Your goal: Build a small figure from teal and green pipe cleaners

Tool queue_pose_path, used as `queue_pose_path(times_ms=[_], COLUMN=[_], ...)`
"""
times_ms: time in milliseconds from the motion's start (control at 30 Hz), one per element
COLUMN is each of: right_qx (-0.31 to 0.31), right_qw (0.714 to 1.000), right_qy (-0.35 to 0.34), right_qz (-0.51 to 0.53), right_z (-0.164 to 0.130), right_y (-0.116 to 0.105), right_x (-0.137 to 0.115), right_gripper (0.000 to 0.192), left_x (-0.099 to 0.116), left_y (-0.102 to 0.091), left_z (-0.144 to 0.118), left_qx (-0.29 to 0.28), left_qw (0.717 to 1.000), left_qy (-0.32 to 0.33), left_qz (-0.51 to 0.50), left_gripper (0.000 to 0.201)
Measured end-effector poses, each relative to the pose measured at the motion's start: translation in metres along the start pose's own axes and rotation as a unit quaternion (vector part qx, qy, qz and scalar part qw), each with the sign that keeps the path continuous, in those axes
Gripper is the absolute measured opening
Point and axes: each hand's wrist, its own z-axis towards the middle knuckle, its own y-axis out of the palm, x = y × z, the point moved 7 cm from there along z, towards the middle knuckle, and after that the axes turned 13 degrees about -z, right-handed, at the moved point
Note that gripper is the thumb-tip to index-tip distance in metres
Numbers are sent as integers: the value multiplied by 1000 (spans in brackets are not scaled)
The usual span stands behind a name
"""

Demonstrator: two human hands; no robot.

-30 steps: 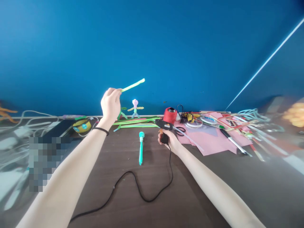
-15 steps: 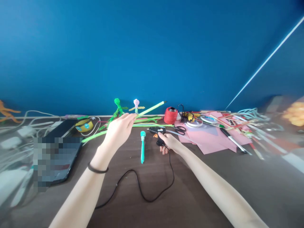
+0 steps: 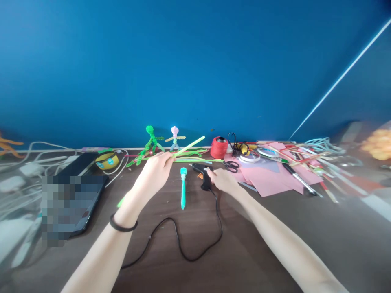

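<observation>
My left hand [image 3: 157,170] is closed around a light green pipe cleaner [image 3: 192,143]. One end points up and right above the table; the other shows past my wrist. My right hand [image 3: 222,179] is at the rear of a black glue gun [image 3: 204,173], its fingers curled against the body. The gun lies with its nozzle to the left, and its handle shows uncovered. Between my hands a turquoise pipe cleaner piece [image 3: 183,189] with a coiled head lies on the table. Several green pipe cleaners [image 3: 198,160] lie behind it.
Green [image 3: 150,140] and pink-headed pipe cleaner figures [image 3: 174,136] stand by the blue wall. Scissors [image 3: 232,166], a red thread spool [image 3: 219,147] and pink paper [image 3: 269,179] lie right. A tablet-like device [image 3: 94,203] and white cables sit left. A black cord [image 3: 189,258] snakes across the front.
My left hand has shifted slightly right, and the pipe cleaner's tip has come down and left. My right hand has slid off the glue gun's handle to its rear.
</observation>
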Motion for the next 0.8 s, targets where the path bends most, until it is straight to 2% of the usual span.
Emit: queue_pose_path(times_ms=[100, 167, 233, 433, 567, 700, 800], right_qx=[40, 116, 134, 93, 52, -11, -65], right_qw=[998, 991, 988, 994, 997, 998, 996], right_qy=[39, 71, 70, 60, 60, 57, 58], right_qz=[6, 12, -8, -18, -22, -26, -27], right_z=[7, 12, 18, 27, 21, 10, 3], right_y=[-16, -27, -25, -9, -17, -28, -35], right_x=[29, 50, 64, 78, 81, 84, 89], right_gripper=[34, 22, 25, 26, 28, 21, 22], left_x=[-3, -3, -3, -10, -15, -20, -22], left_y=[1, 3, 7, 20, 17, 15, 18], left_z=[-3, -6, -7, -9, -9, -8, -7], left_qx=[-21, -38, -56, -100, -96, -97, -106], left_qw=[1000, 999, 998, 994, 994, 994, 993], left_qy=[-21, -31, -30, -52, -54, -48, -51], left_qz=[1, -3, -11, -8, -3, -7, -22], left_gripper=[32, 33, 34, 33, 33, 34, 33])
